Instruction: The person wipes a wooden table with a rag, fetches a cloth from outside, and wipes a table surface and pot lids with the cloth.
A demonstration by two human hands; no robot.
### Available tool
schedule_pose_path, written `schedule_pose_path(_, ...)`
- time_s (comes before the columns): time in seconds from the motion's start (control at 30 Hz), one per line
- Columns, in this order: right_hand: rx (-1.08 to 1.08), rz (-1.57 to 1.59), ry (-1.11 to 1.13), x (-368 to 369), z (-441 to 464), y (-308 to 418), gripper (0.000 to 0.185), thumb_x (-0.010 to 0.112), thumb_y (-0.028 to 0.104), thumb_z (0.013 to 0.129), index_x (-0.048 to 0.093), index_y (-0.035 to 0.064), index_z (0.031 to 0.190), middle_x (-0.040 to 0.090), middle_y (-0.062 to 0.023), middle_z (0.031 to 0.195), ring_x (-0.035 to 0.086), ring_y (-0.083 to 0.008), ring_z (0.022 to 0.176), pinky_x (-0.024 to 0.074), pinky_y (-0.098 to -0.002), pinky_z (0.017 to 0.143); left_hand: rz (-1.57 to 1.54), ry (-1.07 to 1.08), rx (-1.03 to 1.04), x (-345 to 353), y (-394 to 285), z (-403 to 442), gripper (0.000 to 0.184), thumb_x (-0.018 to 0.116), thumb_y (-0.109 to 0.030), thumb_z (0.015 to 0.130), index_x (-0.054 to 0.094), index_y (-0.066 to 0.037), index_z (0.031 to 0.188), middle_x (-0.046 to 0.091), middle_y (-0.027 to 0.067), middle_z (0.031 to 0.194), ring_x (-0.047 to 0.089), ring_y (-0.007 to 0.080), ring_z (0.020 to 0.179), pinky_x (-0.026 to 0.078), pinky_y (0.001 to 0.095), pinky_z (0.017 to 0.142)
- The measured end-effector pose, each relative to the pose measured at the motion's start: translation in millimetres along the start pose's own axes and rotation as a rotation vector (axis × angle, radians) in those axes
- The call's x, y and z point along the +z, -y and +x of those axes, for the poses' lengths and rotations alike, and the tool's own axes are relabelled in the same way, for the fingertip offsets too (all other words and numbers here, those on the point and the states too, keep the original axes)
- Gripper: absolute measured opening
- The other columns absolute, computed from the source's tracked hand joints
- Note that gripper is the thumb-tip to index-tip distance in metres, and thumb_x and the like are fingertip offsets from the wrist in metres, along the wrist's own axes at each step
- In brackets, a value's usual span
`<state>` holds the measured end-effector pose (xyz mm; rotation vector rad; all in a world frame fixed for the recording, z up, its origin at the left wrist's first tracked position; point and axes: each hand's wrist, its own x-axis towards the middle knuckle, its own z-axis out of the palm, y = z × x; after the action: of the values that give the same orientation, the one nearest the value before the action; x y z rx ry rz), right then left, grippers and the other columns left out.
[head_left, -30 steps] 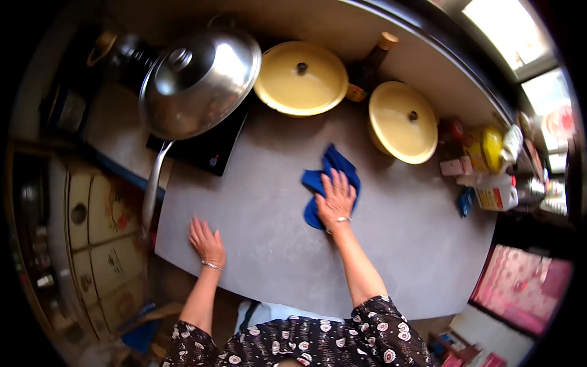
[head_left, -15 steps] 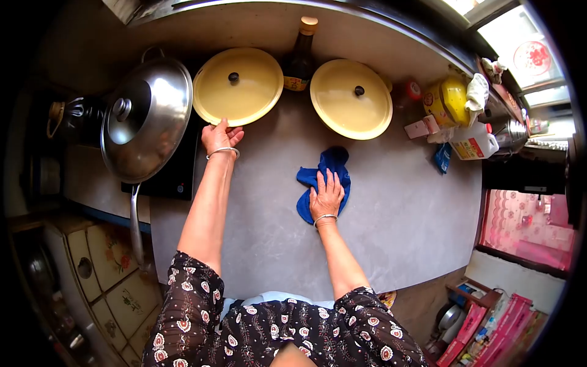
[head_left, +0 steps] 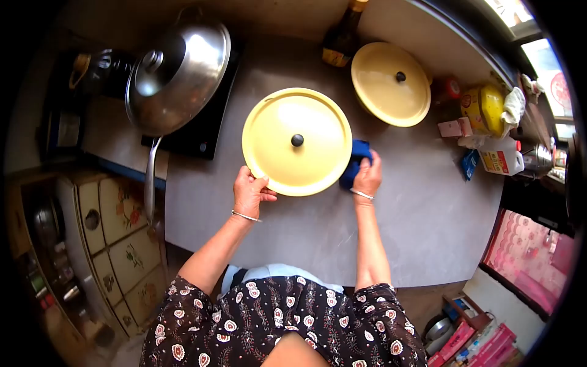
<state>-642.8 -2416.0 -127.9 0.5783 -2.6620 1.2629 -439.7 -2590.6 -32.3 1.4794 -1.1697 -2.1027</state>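
A round yellow lid with a black knob is in front of me, over the middle of the grey counter. My left hand pinches its lower-left rim, thumb on top. Whatever is beneath the lid is hidden. At the lid's right edge, my right hand has its fingers closed on a bunched dark blue cloth, which is partly covered by the lid. A second yellow lid with a black knob rests farther back on the right, touched by neither hand.
A steel wok with a domed lid stands on a black cooktop at left, its long handle jutting toward me. A dark bottle is at the back. Packets and a white jug crowd the right side.
The left-hand yellow lid has come from the back of the counter toward me and rightward with my left hand. My right hand has gathered the flat blue cloth and brought it to the lid's edge.
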Motion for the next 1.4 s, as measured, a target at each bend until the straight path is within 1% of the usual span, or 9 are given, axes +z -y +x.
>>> schedule_pose_path(0.03, 0.188, 0.11, 0.025, -14.5, 6.2, 14.3, 0.028, 0.052, 0.019, 0.089, 0.053, 0.0003, 0.11, 0.061, -0.0174, 0.094, 0.059, -0.029, 0.084, 0.0469, -0.0353, 0.076, 0.043, 0.018, -0.011, -6.4, 2.6, -6.5, 0.012, 0.054, -0.005, 0.082, 0.046, 0.0, 0.089, 0.058, 0.01, 0.074, 0.059, 0.017, 0.052, 0.051, 0.027, 0.043)
schedule_pose_path(0.2, 0.062, 0.329, 0.019, -69.0, 47.9, 81.6, 0.029, 0.054, 0.02, 0.09, 0.053, 0.0007, 0.112, 0.063, -0.009, 0.091, 0.056, -0.0135, 0.079, 0.0465, -0.026, 0.073, 0.557, -0.172, 0.405, -20.1, -3.5, 23.7, 0.019, 0.059, -0.019, 0.082, 0.052, -0.001, 0.078, 0.059, 0.01, 0.072, 0.059, 0.0205, 0.061, 0.047, 0.0327, 0.057)
schedule_pose_path(0.3, -0.165, 0.366, 0.204, -65.2, 64.4, 126.8, 0.03, 0.059, 0.015, 0.084, 0.055, 0.0027, 0.112, 0.062, -0.009, 0.093, 0.057, -0.0171, 0.077, 0.0476, -0.0276, 0.07, 0.725, -0.099, 0.577, -2.4, -27.2, 49.8, 0.019, 0.06, -0.02, 0.08, 0.056, -0.002, 0.078, 0.06, 0.0121, 0.075, 0.059, 0.0252, 0.065, 0.046, 0.0346, 0.061)
schedule_pose_path(0.37, -0.475, 0.236, 0.388, -41.5, 74.1, 142.1, 0.034, 0.063, 0.011, 0.077, 0.058, 0.0072, 0.11, 0.062, -0.0088, 0.095, 0.057, -0.0225, 0.08, 0.0469, -0.0314, 0.073, 0.8, -0.016, 0.654, 5.9, -27.1, 59.5, 0.017, 0.061, -0.019, 0.079, 0.058, -0.003, 0.079, 0.061, 0.0137, 0.077, 0.059, 0.0283, 0.066, 0.047, 0.0355, 0.061)
schedule_pose_path(0.5, -0.909, -0.154, 0.644, 23.1, 63.5, 154.0, 0.038, 0.063, 0.023, 0.077, 0.057, 0.0145, 0.114, 0.061, -0.0063, 0.1, 0.055, -0.0277, 0.089, 0.0438, -0.0373, 0.077, 0.895, 0.016, 0.881, 20.2, -7.1, 64.6, 0.009, 0.06, -0.012, 0.078, 0.061, -0.004, 0.082, 0.059, 0.0146, 0.075, 0.059, 0.0333, 0.064, 0.048, 0.0397, 0.058)
schedule_pose_path(0.63, -0.716, -0.252, 0.928, 37.3, 73.8, 141.7, 0.026, 0.061, 0.031, 0.078, 0.059, 0.0142, 0.098, 0.061, -0.0065, 0.089, 0.056, -0.0263, 0.089, 0.0442, -0.039, 0.074, 0.949, -0.059, 0.931, 24.7, -3.1, 54.5, 0.009, 0.06, -0.014, 0.079, 0.059, -0.005, 0.079, 0.058, 0.0128, 0.071, 0.057, 0.0315, 0.062, 0.047, 0.0389, 0.055)
schedule_pose_path(1.0, 0.006, -0.263, 0.39, -42.2, 17.0, 53.0, 0.026, 0.054, 0.027, 0.087, 0.046, 0.0034, 0.09, 0.057, -0.0213, 0.086, 0.054, -0.0432, 0.075, 0.0431, -0.0492, 0.063, 0.947, -0.265, 0.877, 22.1, 6.3, 56.0, 0.021, 0.054, -0.012, 0.085, 0.048, -0.002, 0.067, 0.053, 0.0129, 0.064, 0.053, 0.0309, 0.057, 0.041, 0.0388, 0.051)
schedule_pose_path(1.1, 0.182, -0.288, 0.262, -63.3, -27.9, 49.3, 0.025, 0.055, 0.026, 0.087, 0.048, 0.0023, 0.091, 0.058, -0.0215, 0.085, 0.056, -0.0418, 0.075, 0.0445, -0.0472, 0.062, 0.953, -0.283, 0.88, 19.3, 8.5, 57.6, 0.022, 0.054, -0.012, 0.085, 0.048, -0.001, 0.067, 0.052, 0.0136, 0.065, 0.052, 0.0312, 0.056, 0.041, 0.039, 0.051)
schedule_pose_path(1.4, -0.318, -0.262, 0.478, -52.1, 5.7, 63.6, 0.024, 0.062, 0.028, 0.08, 0.051, 0.0072, 0.083, 0.056, -0.013, 0.077, 0.057, -0.0347, 0.069, 0.0465, -0.0435, 0.057, 0.993, 0.456, 0.787, 54.7, -8.7, 47.8, 0.023, 0.056, -0.027, 0.084, 0.053, -0.006, 0.075, 0.057, 0.013, 0.075, 0.056, 0.0321, 0.067, 0.045, 0.0411, 0.063)
